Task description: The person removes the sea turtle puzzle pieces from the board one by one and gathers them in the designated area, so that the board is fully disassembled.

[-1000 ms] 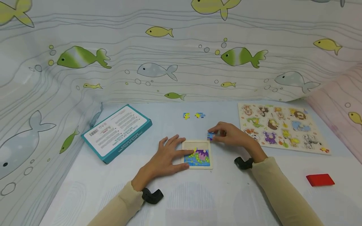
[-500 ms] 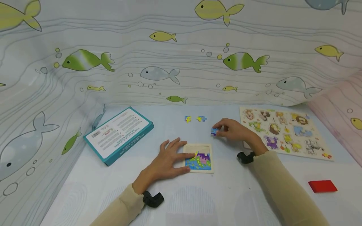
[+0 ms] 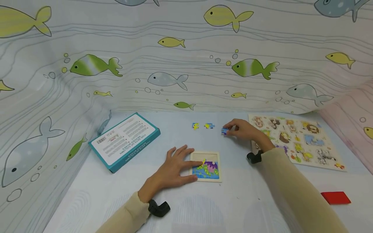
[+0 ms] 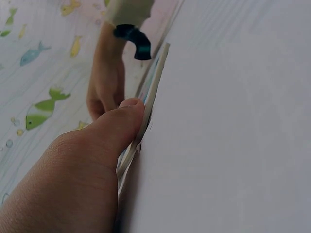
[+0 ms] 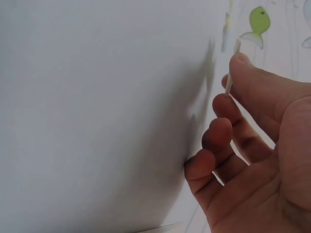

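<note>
In the head view my left hand [image 3: 175,171] lies with fingers spread over the left side of a small wooden-framed jigsaw puzzle [image 3: 220,166], index finger and thumb resting on it. The left wrist view has that thumb [image 4: 124,121] against the frame's edge [image 4: 154,97]. Pieces in blue, green and purple fill the lower part of the frame; bare wood shows along its top. Beyond its upper right corner, my right hand [image 3: 243,131] pinches a blue puzzle piece [image 3: 224,131], seen edge-on as a thin piece [image 5: 237,47] between thumb and finger in the right wrist view.
Two loose yellow-and-blue pieces [image 3: 209,126] lie behind the framed puzzle. A teal-edged box [image 3: 125,142] sits at the left. At the right are an animal peg board [image 3: 297,139], partly behind my right arm, and a red block [image 3: 336,198]. A fish-patterned curtain [image 3: 163,94] stands behind.
My right hand has moved the pinched puzzle piece away from the frame's upper right corner, farther back and to the right. My left hand stays on the frame. The head view has shifted slightly.
</note>
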`<action>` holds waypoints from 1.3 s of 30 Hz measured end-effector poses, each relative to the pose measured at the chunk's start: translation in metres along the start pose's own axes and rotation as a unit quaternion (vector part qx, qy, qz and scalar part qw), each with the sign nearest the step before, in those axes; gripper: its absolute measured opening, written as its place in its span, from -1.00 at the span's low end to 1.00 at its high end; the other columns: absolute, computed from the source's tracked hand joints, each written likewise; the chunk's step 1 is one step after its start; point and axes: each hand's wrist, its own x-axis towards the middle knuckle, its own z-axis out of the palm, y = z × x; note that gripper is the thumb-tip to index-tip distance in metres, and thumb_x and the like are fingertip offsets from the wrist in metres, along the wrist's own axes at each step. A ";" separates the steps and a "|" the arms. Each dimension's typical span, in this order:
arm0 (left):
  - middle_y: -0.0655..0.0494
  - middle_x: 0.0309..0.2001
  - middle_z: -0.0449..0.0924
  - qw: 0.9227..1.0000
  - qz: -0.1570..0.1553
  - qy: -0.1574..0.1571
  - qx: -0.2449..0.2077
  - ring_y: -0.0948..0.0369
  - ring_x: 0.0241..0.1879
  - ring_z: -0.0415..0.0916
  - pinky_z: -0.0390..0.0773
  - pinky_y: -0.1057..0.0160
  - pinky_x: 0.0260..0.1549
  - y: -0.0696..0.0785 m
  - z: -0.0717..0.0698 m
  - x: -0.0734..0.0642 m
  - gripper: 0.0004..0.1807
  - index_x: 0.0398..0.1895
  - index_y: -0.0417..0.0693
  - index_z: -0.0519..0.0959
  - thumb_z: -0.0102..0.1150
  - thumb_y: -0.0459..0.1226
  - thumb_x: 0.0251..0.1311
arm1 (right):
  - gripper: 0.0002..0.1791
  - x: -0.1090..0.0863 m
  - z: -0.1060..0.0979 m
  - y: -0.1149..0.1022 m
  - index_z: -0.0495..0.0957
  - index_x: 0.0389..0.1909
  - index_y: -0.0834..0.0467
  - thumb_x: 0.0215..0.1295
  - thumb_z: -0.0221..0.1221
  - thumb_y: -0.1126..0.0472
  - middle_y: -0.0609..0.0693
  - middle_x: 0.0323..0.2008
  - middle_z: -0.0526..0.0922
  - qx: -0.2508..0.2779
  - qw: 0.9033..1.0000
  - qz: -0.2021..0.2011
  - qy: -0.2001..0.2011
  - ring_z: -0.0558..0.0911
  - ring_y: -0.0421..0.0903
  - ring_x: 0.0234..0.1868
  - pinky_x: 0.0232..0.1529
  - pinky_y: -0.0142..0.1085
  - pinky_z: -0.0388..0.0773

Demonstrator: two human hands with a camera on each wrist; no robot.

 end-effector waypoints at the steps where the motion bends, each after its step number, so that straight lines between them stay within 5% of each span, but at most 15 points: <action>1: 0.07 0.54 0.23 1.000 0.002 0.001 0.000 -0.07 0.60 -0.01 -0.07 -0.37 0.44 0.000 0.001 0.000 -0.42 0.37 0.65 0.44 0.06 0.33 0.28 | -0.63 0.001 0.000 0.000 0.64 0.16 0.19 0.37 0.30 0.21 0.15 0.05 0.66 -0.001 1.000 0.000 0.000 0.52 -0.05 -0.21 -0.18 -0.24 0.46; 21: 0.04 0.53 0.25 1.000 0.003 -0.001 -0.005 -0.10 0.59 0.02 -0.07 -0.39 0.42 0.004 0.001 -0.002 -0.43 0.37 0.59 0.46 0.10 0.29 0.28 | -0.65 0.024 0.007 0.006 0.64 0.16 0.23 0.38 0.25 0.29 0.18 -0.12 0.61 -0.037 0.999 -0.018 0.019 0.52 0.03 -0.15 -0.13 -0.20 0.44; 39: 0.08 0.54 0.23 1.000 0.003 -0.005 0.011 -0.06 0.61 -0.01 -0.08 -0.36 0.44 -0.001 0.002 0.001 -0.42 0.39 0.64 0.42 0.05 0.32 0.29 | -0.62 0.032 0.004 0.002 0.61 0.23 0.16 0.43 0.20 0.24 0.20 -0.08 0.62 -0.047 0.998 0.033 0.018 0.52 0.06 -0.12 -0.13 -0.17 0.43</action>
